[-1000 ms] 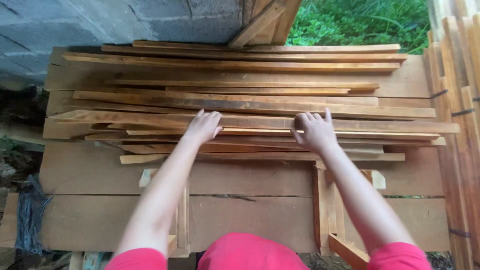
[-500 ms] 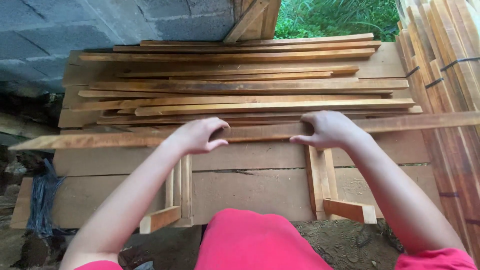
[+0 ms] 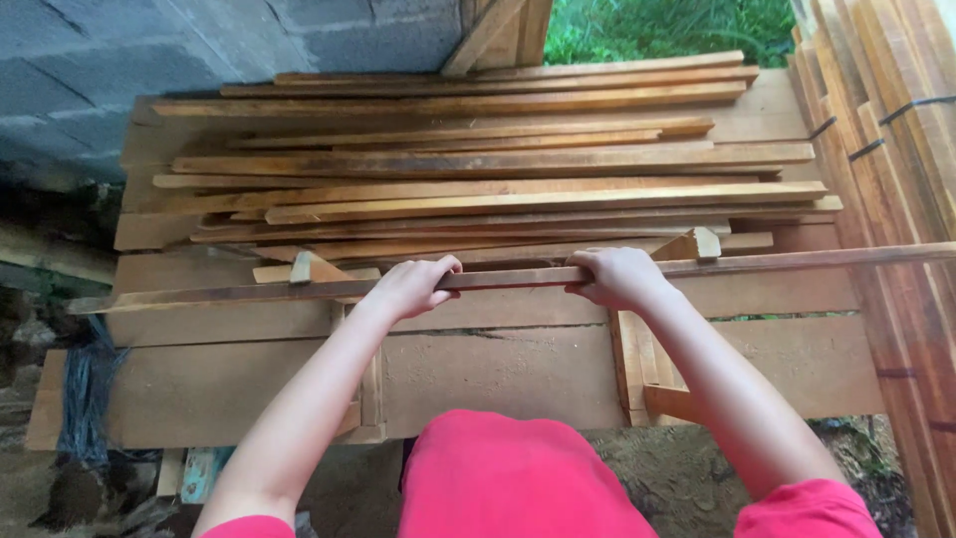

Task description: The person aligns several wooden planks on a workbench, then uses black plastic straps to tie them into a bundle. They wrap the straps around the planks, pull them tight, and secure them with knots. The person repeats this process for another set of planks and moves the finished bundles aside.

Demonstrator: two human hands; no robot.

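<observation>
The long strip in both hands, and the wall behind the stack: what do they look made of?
The long strip looks like rough-sawn, unfinished wood: reddish-brown, matte, grain lines visible. Left hand and right hand grip it. The wall looks like grey concrete block, with mortar joints showing.

A rough wooden bench (image 3: 498, 374) of wide planks carries a stack of long thin slats (image 3: 498, 164), laid lengthwise. Two small wooden blocks (image 3: 697, 242), perhaps stops, stand near its front edge.
</observation>
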